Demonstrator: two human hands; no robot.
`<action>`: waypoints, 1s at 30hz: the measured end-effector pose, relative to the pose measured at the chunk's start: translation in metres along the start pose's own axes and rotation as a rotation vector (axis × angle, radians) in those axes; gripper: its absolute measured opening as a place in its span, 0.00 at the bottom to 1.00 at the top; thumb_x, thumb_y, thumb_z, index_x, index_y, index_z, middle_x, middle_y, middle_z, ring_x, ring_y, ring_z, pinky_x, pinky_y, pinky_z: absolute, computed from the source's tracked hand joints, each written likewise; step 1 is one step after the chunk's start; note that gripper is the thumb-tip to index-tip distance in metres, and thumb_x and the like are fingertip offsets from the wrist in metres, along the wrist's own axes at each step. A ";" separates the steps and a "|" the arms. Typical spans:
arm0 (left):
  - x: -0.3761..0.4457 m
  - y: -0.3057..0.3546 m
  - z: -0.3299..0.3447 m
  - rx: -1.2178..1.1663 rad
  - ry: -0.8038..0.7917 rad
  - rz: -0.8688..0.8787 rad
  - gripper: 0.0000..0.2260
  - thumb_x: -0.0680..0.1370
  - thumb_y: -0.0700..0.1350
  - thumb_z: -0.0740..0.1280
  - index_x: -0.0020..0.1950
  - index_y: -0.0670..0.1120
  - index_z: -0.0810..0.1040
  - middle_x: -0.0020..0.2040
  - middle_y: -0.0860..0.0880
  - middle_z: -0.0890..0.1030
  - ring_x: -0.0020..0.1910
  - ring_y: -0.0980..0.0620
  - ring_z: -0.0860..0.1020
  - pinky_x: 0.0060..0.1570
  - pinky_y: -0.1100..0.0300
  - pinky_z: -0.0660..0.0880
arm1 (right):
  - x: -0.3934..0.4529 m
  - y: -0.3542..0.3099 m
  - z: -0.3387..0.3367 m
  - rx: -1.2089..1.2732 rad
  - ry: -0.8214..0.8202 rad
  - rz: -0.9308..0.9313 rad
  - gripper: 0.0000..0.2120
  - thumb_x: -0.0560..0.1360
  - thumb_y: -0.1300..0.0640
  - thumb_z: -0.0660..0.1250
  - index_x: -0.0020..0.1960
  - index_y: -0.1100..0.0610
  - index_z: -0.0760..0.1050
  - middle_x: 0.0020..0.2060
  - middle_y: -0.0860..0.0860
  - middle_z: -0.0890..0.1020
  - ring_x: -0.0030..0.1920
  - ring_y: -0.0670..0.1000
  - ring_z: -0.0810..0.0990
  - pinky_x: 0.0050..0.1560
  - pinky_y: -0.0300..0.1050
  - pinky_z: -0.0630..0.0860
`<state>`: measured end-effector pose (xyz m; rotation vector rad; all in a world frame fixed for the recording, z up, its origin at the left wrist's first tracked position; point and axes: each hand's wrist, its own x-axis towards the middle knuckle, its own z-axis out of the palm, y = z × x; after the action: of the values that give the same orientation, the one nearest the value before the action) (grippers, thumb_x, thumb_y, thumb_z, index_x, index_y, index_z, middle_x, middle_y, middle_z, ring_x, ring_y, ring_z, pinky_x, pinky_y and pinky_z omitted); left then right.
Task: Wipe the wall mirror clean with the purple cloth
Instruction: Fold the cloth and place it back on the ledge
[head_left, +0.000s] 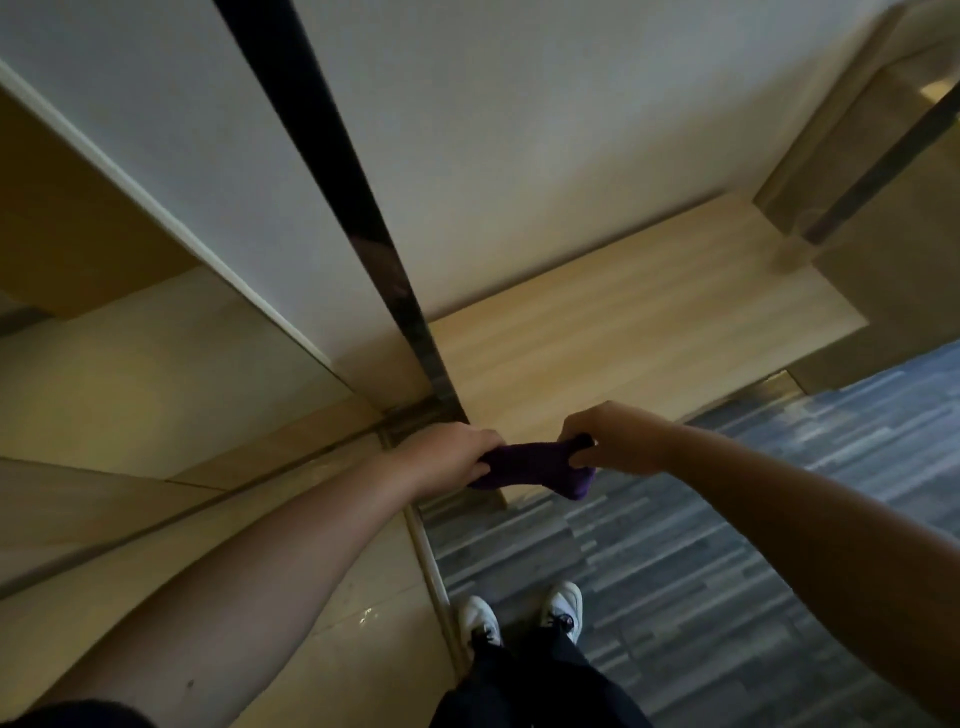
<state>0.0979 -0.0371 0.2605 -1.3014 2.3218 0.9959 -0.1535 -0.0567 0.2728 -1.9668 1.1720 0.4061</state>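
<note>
Both hands (452, 453) (618, 439) grip the bunched purple cloth (530, 465), fingers curled, above pale wood ledge (649, 306) and grey carpet (727, 519).

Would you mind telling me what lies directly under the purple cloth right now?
The purple cloth, stretched between the left hand and right hand, hangs over the near edge of the light wooden platform and striped carpet. Whatever lies directly beneath it is hidden.

Both forearms are seen bare, with no sleeve over either wrist. A dark sleeve edge (78, 714) is glimpsed at the lower left corner, by the left upper arm. Dark trousers (524, 686) are worn on the legs. White shoes (480, 618) with dark laces are worn on both feet.
</note>
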 end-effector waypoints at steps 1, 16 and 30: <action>0.013 -0.005 0.010 0.009 0.001 0.007 0.11 0.82 0.45 0.63 0.63 0.53 0.76 0.55 0.53 0.80 0.53 0.53 0.78 0.52 0.51 0.77 | 0.010 0.009 0.009 0.001 -0.018 0.013 0.10 0.80 0.57 0.65 0.60 0.52 0.78 0.46 0.47 0.79 0.46 0.48 0.77 0.48 0.42 0.73; 0.171 -0.082 0.081 0.356 0.538 0.087 0.15 0.69 0.33 0.73 0.55 0.38 0.78 0.46 0.40 0.80 0.43 0.42 0.79 0.35 0.51 0.78 | 0.158 0.124 0.058 -0.337 0.577 -0.015 0.10 0.77 0.62 0.68 0.58 0.56 0.79 0.50 0.54 0.84 0.48 0.56 0.83 0.49 0.50 0.80; 0.154 -0.092 0.206 0.458 0.205 -0.028 0.27 0.82 0.41 0.59 0.80 0.40 0.55 0.80 0.40 0.55 0.79 0.39 0.55 0.75 0.41 0.55 | 0.147 0.155 0.190 -0.605 0.196 -0.097 0.34 0.79 0.51 0.66 0.78 0.62 0.55 0.78 0.63 0.55 0.78 0.60 0.51 0.74 0.58 0.48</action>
<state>0.0760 -0.0226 -0.0109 -1.2819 2.4711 0.2978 -0.1854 -0.0385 -0.0104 -2.6235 1.1534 0.5762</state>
